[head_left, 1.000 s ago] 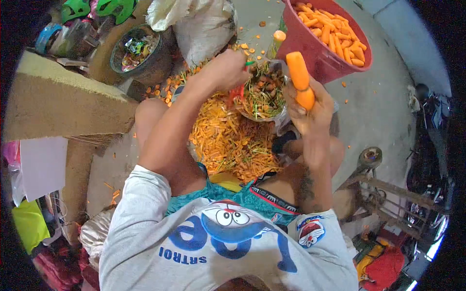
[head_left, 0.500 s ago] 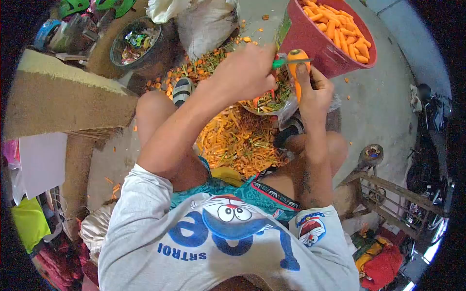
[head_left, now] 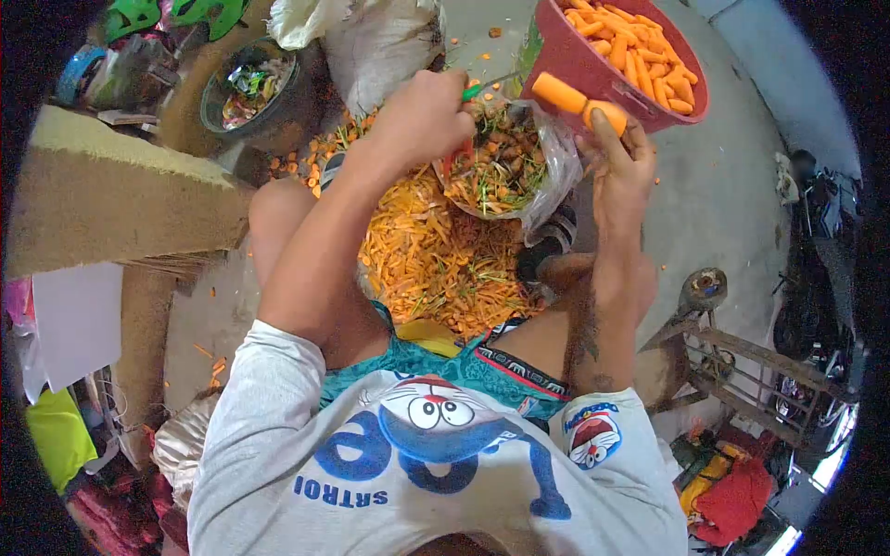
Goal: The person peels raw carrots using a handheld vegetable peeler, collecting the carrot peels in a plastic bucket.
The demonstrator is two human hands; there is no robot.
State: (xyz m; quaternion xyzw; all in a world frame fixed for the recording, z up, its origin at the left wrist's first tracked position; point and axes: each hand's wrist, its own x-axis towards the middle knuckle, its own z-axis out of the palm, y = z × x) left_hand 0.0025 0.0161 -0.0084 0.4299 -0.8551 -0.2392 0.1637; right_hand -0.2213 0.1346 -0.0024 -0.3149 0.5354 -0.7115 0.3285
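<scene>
My left hand [head_left: 422, 116] is closed on a blade tool with a green handle [head_left: 473, 92], its thin blade pointing right toward the red tub. In the fingers of my right hand [head_left: 623, 153] is a peeled carrot [head_left: 607, 118]. A second smooth orange length of carrot [head_left: 559, 93] lies against its far end in this view, clear of the fingers. Both overlap the wall of the red tub [head_left: 616, 91], which is heaped with peeled carrots [head_left: 640, 56]. Below my hands stands a plastic-lined container [head_left: 556, 171] of carrot tops and scraps.
Orange peelings [head_left: 426, 259] cover the floor between my legs. A white sack [head_left: 385, 56] and a dark bin of rubbish [head_left: 215, 107] stand at the far left. A concrete ledge [head_left: 130, 195] is at left; a metal-framed cart [head_left: 742, 371] is at right.
The blade has come off the carrot as my left hand moved left. My right hand has tipped the carrot from upright to slanting across the tub, and two orange lengths now show.
</scene>
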